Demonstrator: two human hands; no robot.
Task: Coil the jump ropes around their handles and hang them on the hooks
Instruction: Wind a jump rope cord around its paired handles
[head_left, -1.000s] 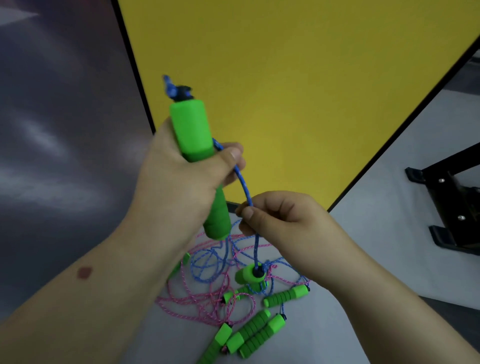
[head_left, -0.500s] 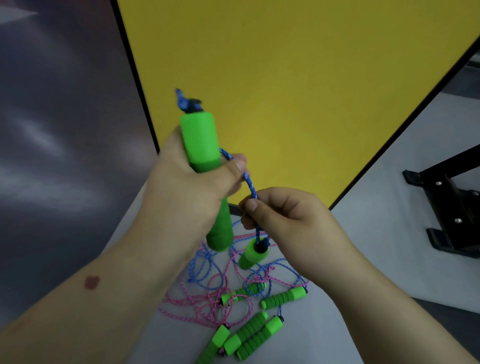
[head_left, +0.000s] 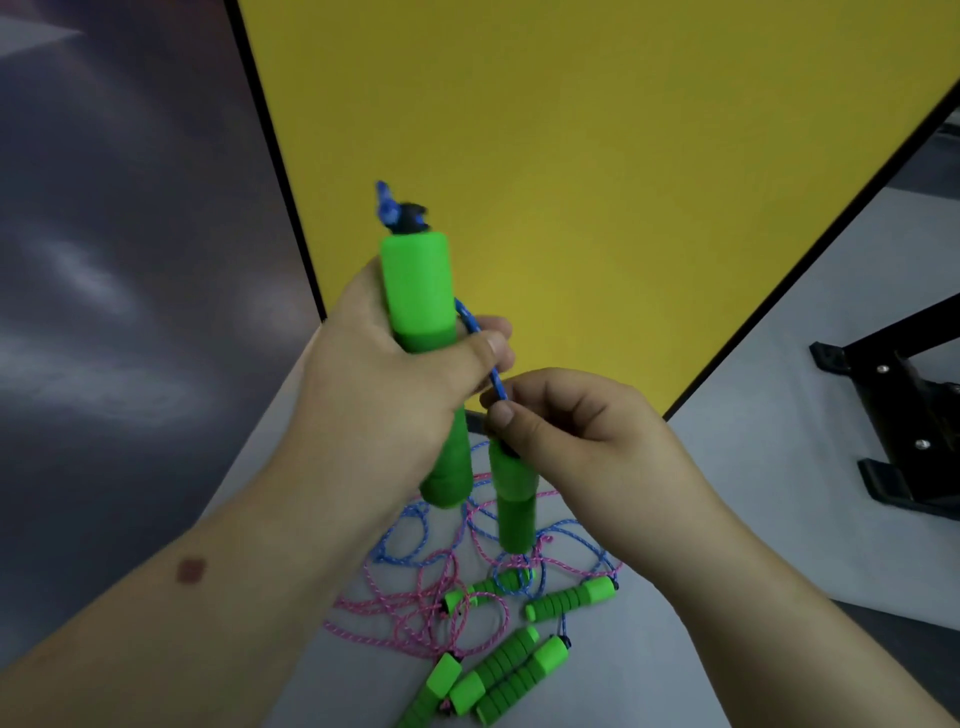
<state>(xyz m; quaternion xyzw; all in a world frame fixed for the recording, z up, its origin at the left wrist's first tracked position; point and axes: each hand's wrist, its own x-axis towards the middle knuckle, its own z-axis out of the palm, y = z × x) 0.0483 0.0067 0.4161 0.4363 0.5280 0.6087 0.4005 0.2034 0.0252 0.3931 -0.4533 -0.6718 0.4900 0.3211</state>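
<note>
Left hand (head_left: 384, 395) mid-frame, clamped round an upright green foam handle (head_left: 418, 296), blue knot poking out the top. Right hand (head_left: 582, 441) just beside it, pinching the blue rope (head_left: 480, 348) right above a second green handle (head_left: 511, 499) dangling straight down. Lower centre: tangled pink and blue ropes (head_left: 415, 597) plus more green handles (head_left: 569, 597) lying on the grey table (head_left: 649, 675).

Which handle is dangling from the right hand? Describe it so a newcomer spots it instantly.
Start at the yellow panel, then drop to the two hands in front of it. Under the right hand a green foam handle hangs upright from the blue rope. Unlike the handles on the floor, it is in the air, beside the handle in the left hand.
</note>
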